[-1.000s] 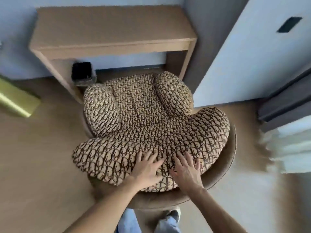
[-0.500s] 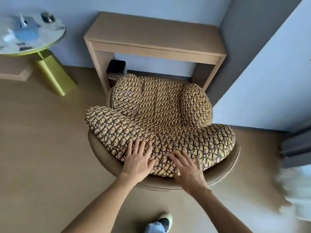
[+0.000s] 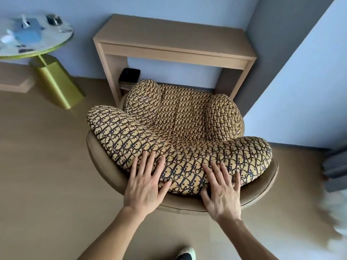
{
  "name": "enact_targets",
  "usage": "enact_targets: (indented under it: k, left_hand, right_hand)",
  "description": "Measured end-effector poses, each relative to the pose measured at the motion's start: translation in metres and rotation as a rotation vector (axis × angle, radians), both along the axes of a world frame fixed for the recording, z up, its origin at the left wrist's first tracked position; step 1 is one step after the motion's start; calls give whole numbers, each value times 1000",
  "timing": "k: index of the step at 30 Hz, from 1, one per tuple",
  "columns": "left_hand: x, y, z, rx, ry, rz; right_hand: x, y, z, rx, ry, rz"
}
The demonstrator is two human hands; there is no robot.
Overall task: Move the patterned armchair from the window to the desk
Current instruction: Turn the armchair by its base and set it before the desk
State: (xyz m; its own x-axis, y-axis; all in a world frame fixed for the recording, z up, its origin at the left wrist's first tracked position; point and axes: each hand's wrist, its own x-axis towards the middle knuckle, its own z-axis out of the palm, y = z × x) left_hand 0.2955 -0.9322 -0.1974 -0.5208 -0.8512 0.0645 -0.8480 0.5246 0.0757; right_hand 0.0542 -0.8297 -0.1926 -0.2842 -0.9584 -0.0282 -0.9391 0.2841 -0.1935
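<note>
The patterned armchair [image 3: 184, 128], tan shell with brown-and-yellow print cushions, stands in front of the wooden desk [image 3: 174, 42], its seat front tucked into the desk's opening. My left hand [image 3: 145, 182] lies flat with fingers spread on the backrest cushion's top edge. My right hand [image 3: 222, 188] rests the same way a little to the right, palm over the cushion and the tan rim. Neither hand is wrapped around anything.
A round glass side table [image 3: 33, 34] on a gold base [image 3: 56, 81] stands left of the desk. A black bin [image 3: 129, 76] sits under the desk's left side. A wall corner [image 3: 293, 91] and grey curtains [image 3: 336, 169] are at right. My shoe [image 3: 185, 254] shows below.
The view has pulled back and swung left, so the side table came into sight. The chair sits square to the desk, and my hands have spread further apart on the backrest.
</note>
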Motion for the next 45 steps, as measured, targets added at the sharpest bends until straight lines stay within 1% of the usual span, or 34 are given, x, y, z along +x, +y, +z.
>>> enact_targets:
  k: [7, 13, 19, 27, 30, 35, 45]
  left_hand:
    - [-4, -1, 2, 15, 11, 6]
    - [-13, -20, 4, 37, 11, -8]
    - [-37, -62, 6, 39, -10, 11]
    - [-74, -133, 1, 22, 11, 31]
    - [-83, -157, 0, 16, 29, 34]
    - [-94, -198, -1, -2, 6, 34]
    - [-117, -252, -5, -24, -8, 42]
  right_hand:
    - [-8, -5, -4, -65, -2, -16]
    - [-18, -22, -3, -67, -1, 14]
    - [-43, -69, 0, -57, 1, 24]
    - [-82, -145, -5, -49, 5, 30]
    - [-90, -169, -5, -59, 10, 37]
    - [-99, -208, -3, -57, 2, 32]
    - [-121, -264, -6, -63, 19, 37]
